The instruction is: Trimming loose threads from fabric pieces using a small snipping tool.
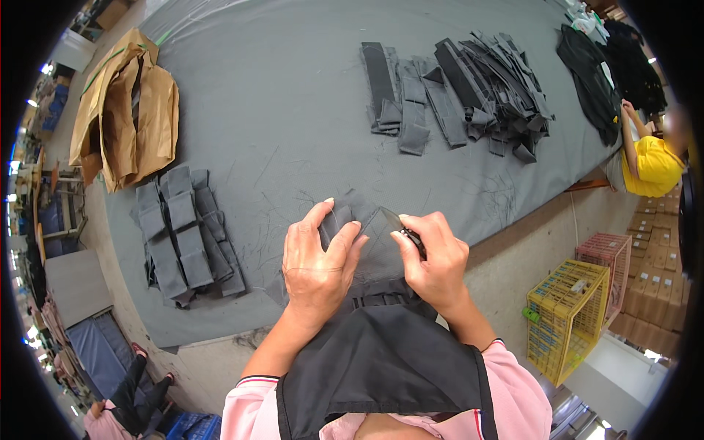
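Note:
Near the table's front edge, my left hand (319, 253) pinches a dark grey sewn fabric piece (336, 224) between thumb and fingers. Just to its right, my right hand (438, 257) is closed around a small cutting tool (391, 219) with a pointed metal blade and a black handle, which looks like thread snips. Its tip points up and left, toward the fabric, and a thin thread seems to run by it. Part of the fabric is hidden behind my left fingers. Loose dark threads (275, 213) lie scattered around both hands.
A pile of stitched grey fabric pieces (192, 238) lies at left, below an open brown paper bag (158, 110). More grey strips (491, 95) are heaped at the far right. Beyond the table's right edge stand a yellow crate (565, 315) and a person in yellow (653, 165).

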`<act>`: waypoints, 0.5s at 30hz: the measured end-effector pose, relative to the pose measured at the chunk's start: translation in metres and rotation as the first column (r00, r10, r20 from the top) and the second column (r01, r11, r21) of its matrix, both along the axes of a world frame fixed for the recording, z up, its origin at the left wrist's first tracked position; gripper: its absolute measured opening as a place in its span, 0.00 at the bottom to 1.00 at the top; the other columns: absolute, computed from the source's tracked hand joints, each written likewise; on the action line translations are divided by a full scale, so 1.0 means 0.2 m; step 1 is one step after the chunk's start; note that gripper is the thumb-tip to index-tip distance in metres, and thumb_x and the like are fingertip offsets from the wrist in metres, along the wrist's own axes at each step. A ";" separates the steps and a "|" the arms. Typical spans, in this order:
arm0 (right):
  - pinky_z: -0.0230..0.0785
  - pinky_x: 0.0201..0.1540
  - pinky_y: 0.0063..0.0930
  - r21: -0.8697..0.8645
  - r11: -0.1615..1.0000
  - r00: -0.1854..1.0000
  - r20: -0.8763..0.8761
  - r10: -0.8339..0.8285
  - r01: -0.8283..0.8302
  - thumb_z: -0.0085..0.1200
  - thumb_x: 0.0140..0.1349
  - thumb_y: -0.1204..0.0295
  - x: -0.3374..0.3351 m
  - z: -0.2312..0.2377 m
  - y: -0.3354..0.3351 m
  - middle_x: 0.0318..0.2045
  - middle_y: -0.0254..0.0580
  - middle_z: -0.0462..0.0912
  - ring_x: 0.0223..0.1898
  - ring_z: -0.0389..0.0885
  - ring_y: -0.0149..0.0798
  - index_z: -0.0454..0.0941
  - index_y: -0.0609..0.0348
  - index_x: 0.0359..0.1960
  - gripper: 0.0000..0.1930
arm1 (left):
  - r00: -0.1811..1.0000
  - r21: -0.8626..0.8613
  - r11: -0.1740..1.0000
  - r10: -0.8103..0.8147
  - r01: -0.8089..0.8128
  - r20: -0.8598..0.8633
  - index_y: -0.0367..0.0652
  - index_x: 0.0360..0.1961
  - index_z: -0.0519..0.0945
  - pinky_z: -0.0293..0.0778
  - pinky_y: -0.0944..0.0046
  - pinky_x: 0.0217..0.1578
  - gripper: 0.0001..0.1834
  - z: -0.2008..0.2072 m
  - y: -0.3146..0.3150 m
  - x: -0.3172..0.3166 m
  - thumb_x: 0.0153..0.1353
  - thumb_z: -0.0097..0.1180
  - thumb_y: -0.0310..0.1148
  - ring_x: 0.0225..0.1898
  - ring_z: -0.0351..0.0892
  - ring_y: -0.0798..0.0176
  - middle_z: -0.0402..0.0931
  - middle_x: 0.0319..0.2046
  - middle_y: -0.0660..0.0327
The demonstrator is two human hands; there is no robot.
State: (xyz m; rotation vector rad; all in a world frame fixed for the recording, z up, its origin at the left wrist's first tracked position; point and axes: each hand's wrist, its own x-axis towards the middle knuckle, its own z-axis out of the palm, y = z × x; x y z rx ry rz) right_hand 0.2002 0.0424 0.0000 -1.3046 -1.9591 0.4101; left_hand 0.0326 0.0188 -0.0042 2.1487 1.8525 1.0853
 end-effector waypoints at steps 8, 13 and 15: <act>0.55 0.19 0.16 -0.550 0.728 0.629 -0.748 -0.210 -0.411 0.58 0.59 0.70 -0.05 -0.12 0.11 0.26 0.25 0.69 0.21 0.61 0.18 0.72 0.61 0.37 0.10 | 0.999 -0.029 0.999 -0.027 0.028 0.033 0.45 0.44 0.76 0.70 0.55 0.47 0.21 -0.05 0.03 0.03 0.47 0.66 0.28 0.50 0.70 0.48 0.68 0.52 0.49; 0.46 0.15 0.14 -0.640 0.463 0.420 -0.761 -0.495 -0.614 0.53 0.61 0.71 -0.09 -0.12 0.21 0.18 0.22 0.68 0.13 0.55 0.16 0.72 0.57 0.30 0.05 | 0.625 -0.197 0.885 -0.125 0.421 0.771 0.44 0.64 0.55 0.63 0.51 0.56 0.43 -0.01 0.01 -0.02 0.48 0.66 0.30 0.61 0.58 0.44 0.48 0.64 0.45; 0.46 0.15 0.14 -0.639 0.411 0.429 -0.756 -0.495 -0.650 0.53 0.62 0.71 -0.09 -0.10 0.24 0.18 0.23 0.68 0.13 0.54 0.16 0.72 0.57 0.30 0.05 | 0.247 -0.214 0.782 0.079 0.586 0.966 0.41 0.62 0.56 0.70 0.55 0.51 0.36 -0.03 -0.01 -0.07 0.56 0.60 0.30 0.54 0.69 0.51 0.56 0.61 0.47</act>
